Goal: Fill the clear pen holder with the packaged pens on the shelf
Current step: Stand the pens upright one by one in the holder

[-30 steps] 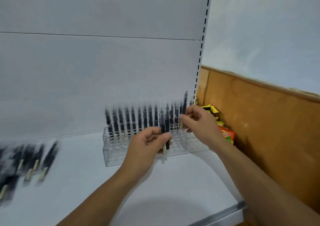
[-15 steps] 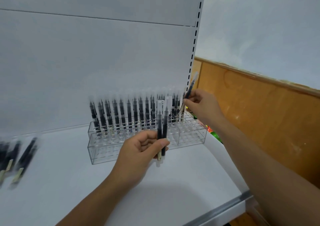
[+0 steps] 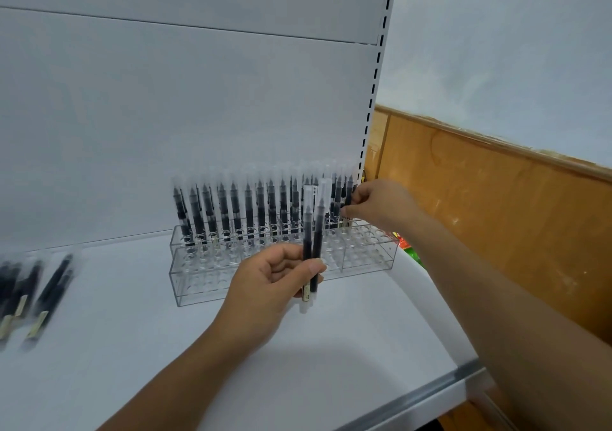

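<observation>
- Pinching one packaged pen (image 3: 348,197) near its middle, my right hand (image 3: 381,204) is working at the far right end of the filled back row. That grip is clenched on the pen, with the thumb and fingertips curled round its sleeve.
- The pen is standing close to upright, long axis vertical. Its lower end is going down among the holes, but my fingers are hiding whether it is seated.
- My left hand (image 3: 275,275) is gripping two spare pens (image 3: 313,242) upright, in front of the clear pen holder (image 3: 367,255) and near its middle.
- I am judging the coming move by one thing: the empty holes are lying just below and to the right of the right hand, and along the whole front tier. The right hand is the nearer one, so the left is acting as the feeder.
- The holder is looking like hard, glossy acrylic, stepped in two tiers and drilled with round holes. The standing pens (image 3: 248,209) are slim dark barrels in thin clear sleeves, probably slippery.
- More loose pens (image 3: 39,291) are lying flat at the far left of the white shelf (image 3: 331,348), blurred, well apart from both hands.
</observation>
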